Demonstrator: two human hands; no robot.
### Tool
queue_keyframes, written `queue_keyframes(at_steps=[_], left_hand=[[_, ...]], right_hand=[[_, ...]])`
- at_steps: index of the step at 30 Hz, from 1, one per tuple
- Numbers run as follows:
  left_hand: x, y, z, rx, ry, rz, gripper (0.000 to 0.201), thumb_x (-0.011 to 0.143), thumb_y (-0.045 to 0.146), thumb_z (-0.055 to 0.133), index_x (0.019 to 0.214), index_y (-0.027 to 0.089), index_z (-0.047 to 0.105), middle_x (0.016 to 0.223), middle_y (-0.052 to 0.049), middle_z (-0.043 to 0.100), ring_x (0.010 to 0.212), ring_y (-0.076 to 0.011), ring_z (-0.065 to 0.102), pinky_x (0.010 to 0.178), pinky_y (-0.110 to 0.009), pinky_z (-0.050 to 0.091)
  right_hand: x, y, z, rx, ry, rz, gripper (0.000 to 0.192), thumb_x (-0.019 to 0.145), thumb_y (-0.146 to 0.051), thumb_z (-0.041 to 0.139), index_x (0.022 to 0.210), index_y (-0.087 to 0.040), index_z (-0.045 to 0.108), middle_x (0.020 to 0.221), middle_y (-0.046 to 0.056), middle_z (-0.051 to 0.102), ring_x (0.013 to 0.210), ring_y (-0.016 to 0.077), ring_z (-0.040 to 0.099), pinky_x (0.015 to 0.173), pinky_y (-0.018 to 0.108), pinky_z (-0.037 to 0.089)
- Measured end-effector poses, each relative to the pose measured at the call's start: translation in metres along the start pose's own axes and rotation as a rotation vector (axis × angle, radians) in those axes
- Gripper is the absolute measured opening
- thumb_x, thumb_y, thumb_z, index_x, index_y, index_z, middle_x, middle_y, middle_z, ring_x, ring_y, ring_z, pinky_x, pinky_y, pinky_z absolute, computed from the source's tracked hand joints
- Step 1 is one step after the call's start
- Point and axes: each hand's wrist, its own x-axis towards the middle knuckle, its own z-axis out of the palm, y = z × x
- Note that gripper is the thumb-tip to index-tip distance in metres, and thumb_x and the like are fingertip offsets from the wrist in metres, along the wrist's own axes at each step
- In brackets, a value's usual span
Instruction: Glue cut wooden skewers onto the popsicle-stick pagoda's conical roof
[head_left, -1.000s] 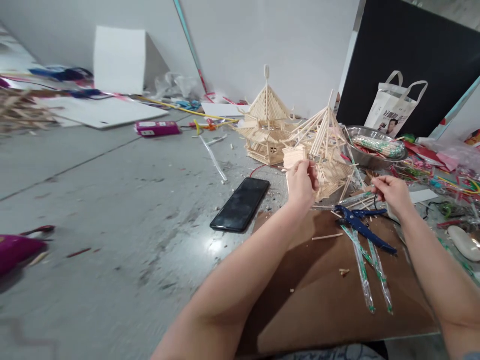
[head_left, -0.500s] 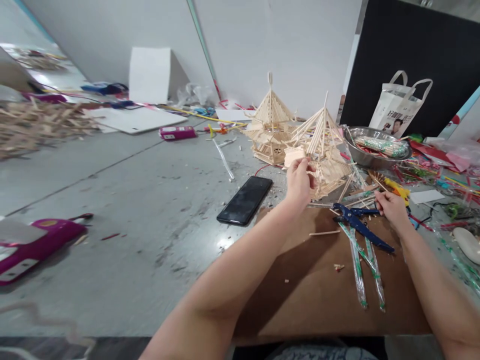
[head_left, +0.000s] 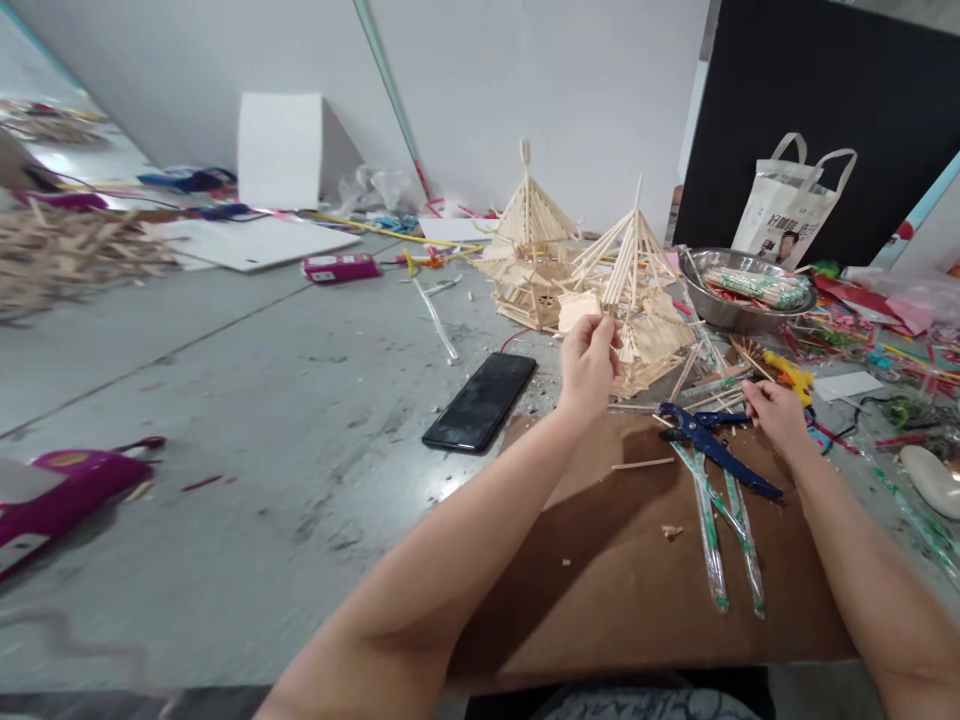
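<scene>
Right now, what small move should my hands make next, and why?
Perhaps lift a loose stick with the right hand, which is close to several beside the blue cutter; the left hand is at the nearer stick model and could steady it.

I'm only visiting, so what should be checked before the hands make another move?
1. Left hand at the front model: ok, it looks in contact.
2. Right hand has a firm hold: cannot tell, its grip is too small to make out.
3. Pliers out of the right hand's way: not ok, they lie close by.
4. Board tidy: not ok, a loose stick and scraps lie there.
5. Phone off the board: ok.
</scene>
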Motion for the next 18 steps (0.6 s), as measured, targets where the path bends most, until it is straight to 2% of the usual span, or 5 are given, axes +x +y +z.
queue_keyframes(at_steps=[2,5,8,12,18], left_hand=[[-0.013,0.0,-0.004,0.101,-0.07,0.098,0.022,0.079,0.033,0.045,0.064,0.018,0.046,0.051,0.006,0.041,0.037,-0.0038,0.035,0.036,-0.018,0.026],[-0.036,-0.005,-0.011,0.329,-0.248,0.265,0.028,0.083,0.034,0.041,0.062,0.017,0.046,0.049,0.004,0.041,0.043,-0.0052,0.036,0.043,-0.019,0.03],[-0.055,-0.016,-0.018,0.557,-0.493,0.45,0.03,0.085,0.031,0.038,0.06,0.017,0.046,0.051,0.002,0.042,0.048,-0.0069,0.038,0.049,-0.02,0.033],[-0.072,-0.032,-0.021,0.783,-0.84,0.543,0.028,0.086,0.026,0.033,0.072,0.017,0.055,0.065,-0.004,0.056,0.059,-0.0098,0.05,0.057,-0.021,0.038],[-0.075,-0.038,-0.021,0.975,-1.118,0.603,0.028,0.084,0.025,0.034,0.085,0.018,0.061,0.082,-0.007,0.061,0.068,-0.0112,0.055,0.057,-0.02,0.04]], right_hand=[[-0.001,0.0,0.0,-0.05,0.024,-0.04,0.044,0.074,-0.06,0.046,0.062,-0.018,0.055,0.048,0.0,0.054,0.041,0.0114,0.046,0.044,0.024,0.036],[-0.001,0.0,0.002,-0.107,0.059,-0.087,0.039,0.075,-0.054,0.048,0.069,-0.017,0.058,0.052,0.002,0.057,0.048,0.0138,0.051,0.05,0.026,0.039],[-0.001,0.0,0.002,-0.22,0.102,-0.138,0.031,0.076,-0.045,0.048,0.075,-0.017,0.061,0.064,0.005,0.063,0.059,0.0166,0.056,0.059,0.028,0.042],[-0.002,0.002,0.0,-0.451,0.106,-0.184,0.023,0.078,-0.034,0.047,0.082,-0.019,0.065,0.078,0.006,0.067,0.068,0.0188,0.06,0.064,0.029,0.042],[-0.003,0.002,-0.001,-0.667,0.033,-0.277,0.024,0.082,-0.026,0.045,0.085,-0.02,0.068,0.089,0.006,0.067,0.084,0.0213,0.06,0.068,0.03,0.042]])
